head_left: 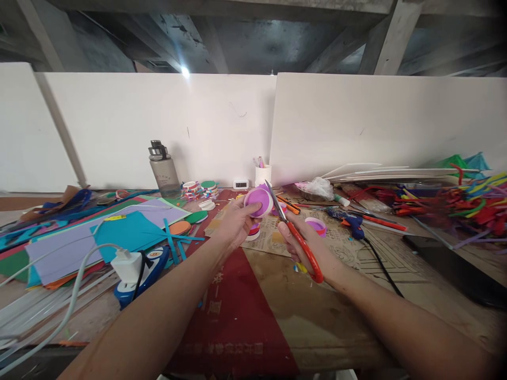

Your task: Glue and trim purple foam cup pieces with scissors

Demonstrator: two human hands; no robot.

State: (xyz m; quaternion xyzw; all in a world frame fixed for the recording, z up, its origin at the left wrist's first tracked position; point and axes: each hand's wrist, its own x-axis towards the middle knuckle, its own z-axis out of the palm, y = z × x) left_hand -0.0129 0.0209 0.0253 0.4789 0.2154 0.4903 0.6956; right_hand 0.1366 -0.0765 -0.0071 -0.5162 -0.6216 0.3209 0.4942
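Left hand grips a purple disc; right hand clasps scissors at its edge. A slipping blade could nick the holding fingertips.

The left hand hid part of the round purple piece; the right hand covered one handle loop of the red-handled steel scissors.

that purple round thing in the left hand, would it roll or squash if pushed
The purple round piece looks light: the left hand holds it up by fingertips alone. Round in outline, it would probably roll if set on edge. Its white rim looks thin, so it may dent under a firm squeeze. The right hand grips red-handled scissors beside it.
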